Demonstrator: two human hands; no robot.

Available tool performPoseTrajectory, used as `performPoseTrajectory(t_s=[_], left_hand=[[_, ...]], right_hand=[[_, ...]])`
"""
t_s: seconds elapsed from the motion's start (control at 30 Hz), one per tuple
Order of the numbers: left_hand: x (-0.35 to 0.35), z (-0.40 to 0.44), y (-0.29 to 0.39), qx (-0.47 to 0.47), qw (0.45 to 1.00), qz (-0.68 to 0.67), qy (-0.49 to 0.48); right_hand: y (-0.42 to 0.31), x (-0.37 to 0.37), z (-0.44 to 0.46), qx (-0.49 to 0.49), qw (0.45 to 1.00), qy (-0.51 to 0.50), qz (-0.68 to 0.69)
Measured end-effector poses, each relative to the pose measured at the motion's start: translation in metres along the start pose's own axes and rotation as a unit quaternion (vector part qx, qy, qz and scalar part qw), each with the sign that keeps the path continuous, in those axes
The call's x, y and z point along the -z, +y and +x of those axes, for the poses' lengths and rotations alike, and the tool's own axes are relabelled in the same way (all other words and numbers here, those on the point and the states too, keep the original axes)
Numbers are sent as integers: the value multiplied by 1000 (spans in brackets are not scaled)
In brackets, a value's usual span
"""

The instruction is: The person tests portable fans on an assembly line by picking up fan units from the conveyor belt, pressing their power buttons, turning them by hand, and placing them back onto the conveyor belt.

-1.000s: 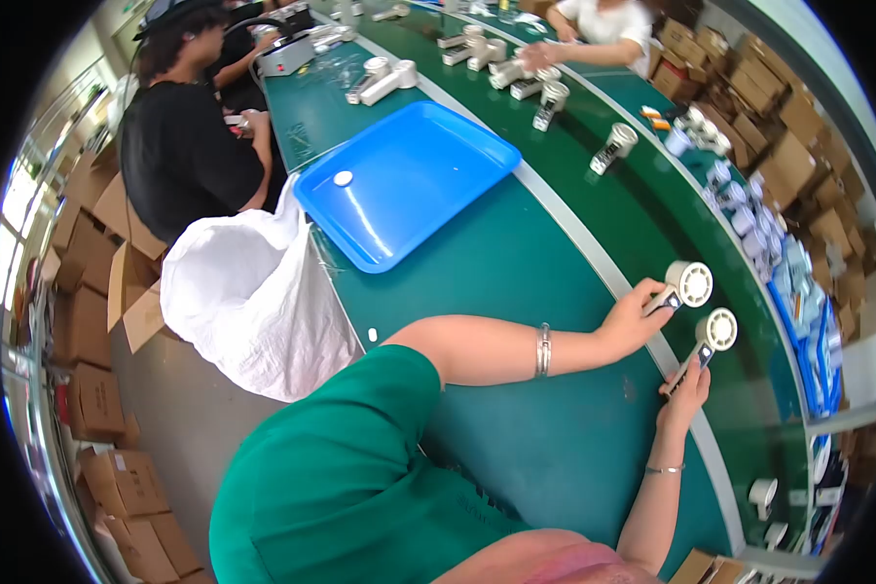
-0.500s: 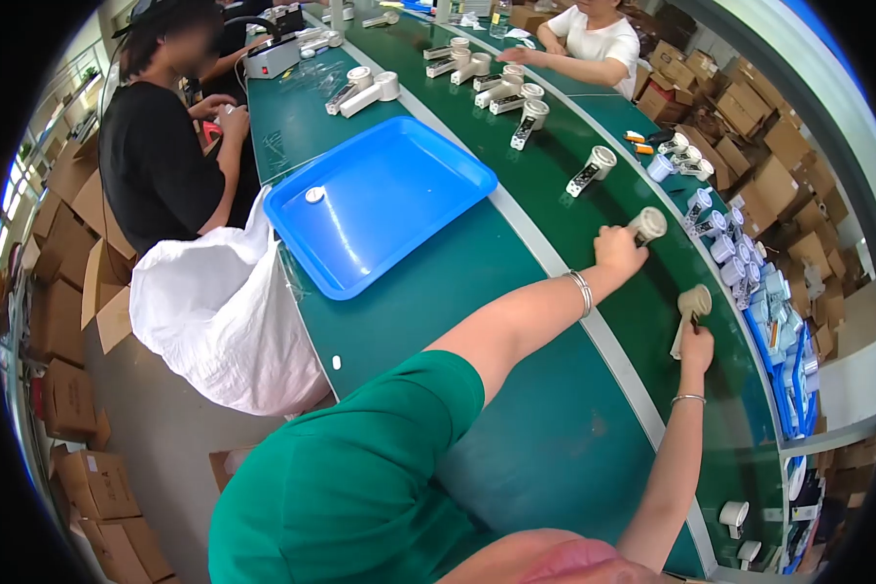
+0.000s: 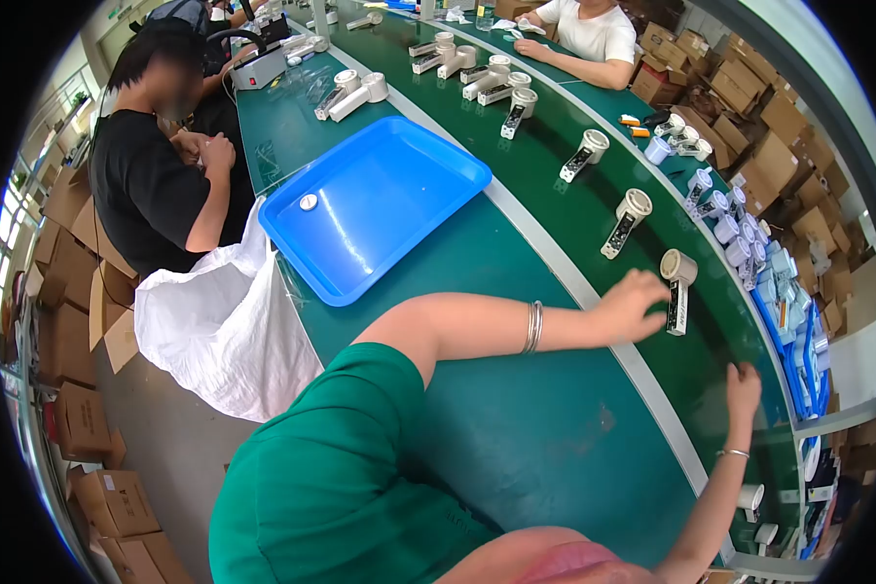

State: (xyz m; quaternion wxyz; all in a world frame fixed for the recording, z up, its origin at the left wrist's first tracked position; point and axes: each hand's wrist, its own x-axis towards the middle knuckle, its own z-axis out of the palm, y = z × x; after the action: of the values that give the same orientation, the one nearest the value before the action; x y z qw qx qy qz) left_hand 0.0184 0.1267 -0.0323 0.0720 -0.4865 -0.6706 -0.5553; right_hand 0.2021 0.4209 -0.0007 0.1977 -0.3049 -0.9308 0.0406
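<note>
My left hand (image 3: pixel 633 308) is over the inner edge of the green belt (image 3: pixel 720 380), its fingers apart and holding nothing. Just beyond its fingertips a white round-headed device (image 3: pixel 677 310) lies on the belt, its dark-marked handle toward me. Farther up the belt rests a similar device (image 3: pixel 629 222). My right hand (image 3: pixel 744 389) is over the belt at the right, fingers stretched out and empty, apart from both devices.
A blue tray (image 3: pixel 375 209) holding a small white disc lies on the green table, beside a white sack (image 3: pixel 219 326). More devices (image 3: pixel 522 109) line the belt. Pale blue parts (image 3: pixel 740 243) sit along its far side. Two co-workers (image 3: pixel 156 185), (image 3: pixel 589 44) are at the table.
Both hands have let go of the devices they held, which now lie on the belt. My left hand has drawn back from them; my right hand has moved down and to the right.
</note>
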Motion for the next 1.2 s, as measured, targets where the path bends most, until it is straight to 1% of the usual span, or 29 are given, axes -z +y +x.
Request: performPoseTrajectory(t_s=[0.03,0.1,0.13,0.17,0.23,0.27,0.3,0.33,0.37,0.4,0.43,0.47,0.5,0.53,0.57,0.63,0.67,0.7,0.73,0.77,0.8,0.9,0.93,1.03,1.07,1.1,1.13,1.17,1.2], left_hand=[[-3,-10,9,2,998,-15,-66],[-12,-27,20,6,988,-23,-152],[-17,-34,17,-12,984,-19,-174],[-20,-38,12,-32,982,27,-183],[-29,-46,6,-77,968,112,-209],[-28,-43,10,-79,963,144,-215],[-30,-42,6,-90,963,139,-215],[-24,-40,12,-84,962,136,-222],[-24,-39,14,-81,962,134,-222],[-24,-38,16,-103,964,133,-206],[-25,-39,16,-108,964,127,-209],[-26,-41,13,-117,965,132,-196],[-24,-40,16,-122,959,139,-212],[-21,-38,20,-124,958,132,-224],[-19,-38,19,-116,958,121,-232],[-14,-40,24,-109,957,133,-235],[-12,-38,27,-94,956,133,-246],[-12,-36,32,-78,954,138,-253],[-12,-35,32,-74,955,135,-253],[-13,-35,31,-69,956,132,-254],[-14,-36,31,-64,956,128,-255],[-17,-37,31,-57,962,106,-244],[-18,-38,32,-59,964,96,-240],[-16,-38,38,-72,967,83,-231],[-15,-37,41,-81,966,85,-230],[-16,-38,45,-89,966,85,-228],[-17,-38,50,-111,966,90,-216],[-18,-38,57,-133,965,93,-205],[-20,-37,65,-154,964,95,-195]], right_hand=[[24,12,-3,5,999,17,-46],[87,29,-7,-34,987,16,-157],[97,44,-17,-89,975,0,-204],[105,63,-26,-144,957,-16,-250],[126,90,-47,-210,932,-25,-295],[148,98,-57,-221,920,-39,-320],[202,98,-64,-209,919,-60,-329],[219,101,-80,-239,916,-53,-318],[201,115,-99,-260,912,-66,-310],[212,115,-111,-273,919,-62,-278],[267,104,-120,-266,924,-42,-272],[287,107,-128,-307,910,-92,-264],[271,112,-132,-365,892,-112,-241],[278,110,-138,-378,896,-111,-204],[290,109,-140,-362,903,-169,-158],[249,125,-147,-390,901,-160,-102],[264,118,-142,-415,896,-148,-60],[245,126,-141,-437,883,-168,-30],[199,144,-139,-457,869,-188,-2],[175,153,-138,-477,854,-208,27],[193,140,-140,-484,854,-184,56],[176,137,-135,-428,872,-228,65],[163,137,-135,-398,895,-197,29],[171,119,-126,-337,924,-162,-77],[167,113,-123,-320,935,-121,-94],[140,123,-120,-313,943,-107,-30],[131,121,-113,-322,938,-92,88],[105,131,-108,-305,925,-139,179],[70,142,-108,-276,919,-167,225]])
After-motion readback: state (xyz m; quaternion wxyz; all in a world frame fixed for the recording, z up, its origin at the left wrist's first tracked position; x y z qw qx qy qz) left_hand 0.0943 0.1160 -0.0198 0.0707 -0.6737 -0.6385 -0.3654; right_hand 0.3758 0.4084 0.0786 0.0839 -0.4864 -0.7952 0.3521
